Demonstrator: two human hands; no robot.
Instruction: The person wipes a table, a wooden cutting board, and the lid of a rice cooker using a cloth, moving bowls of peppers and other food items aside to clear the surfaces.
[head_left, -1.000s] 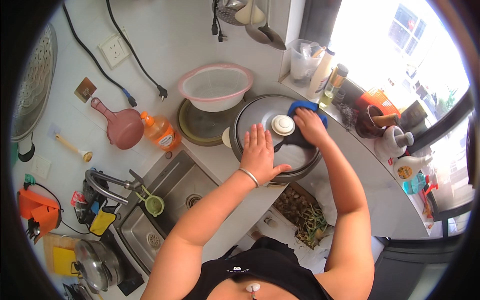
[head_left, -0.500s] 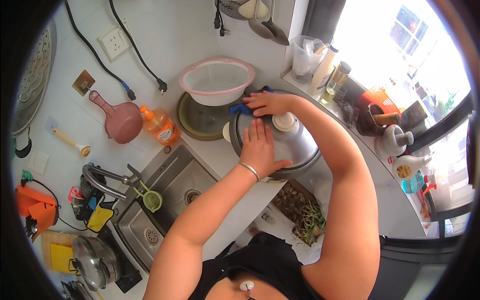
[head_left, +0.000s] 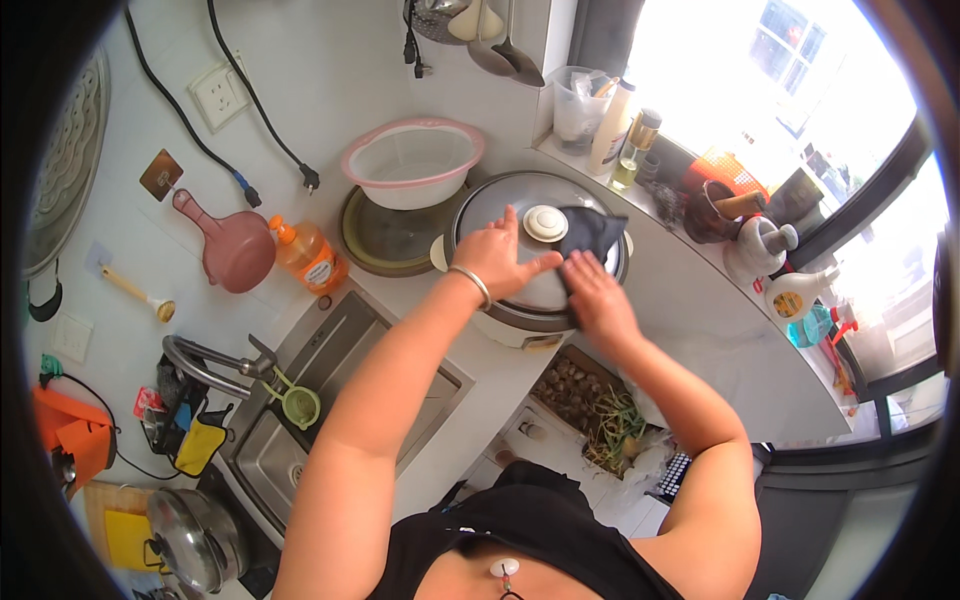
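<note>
A large white rice cooker stands on the corner counter, its round shiny lid in place with a pale knob on top. On the lid's left side rests my left hand, fingers spread and thumb stretched toward the right; a metal bangle circles that wrist. My right hand, slightly blurred, presses a dark cloth against the right part of the lid. The cloth lies just right of the knob, partly bunched, one corner reaching toward the lid's far right edge.
Left of the cooker a pink-rimmed white basin sits partly over a round olive-coloured lid or tray. Nearby are an orange soap bottle and a metal sink. Bottles and mortars line the windowsill; onions or garlic lie below.
My right hand has swept the cloth from the lid's far left side round to its right side. My left hand has stayed on the lid's left. The view has shifted slightly.
</note>
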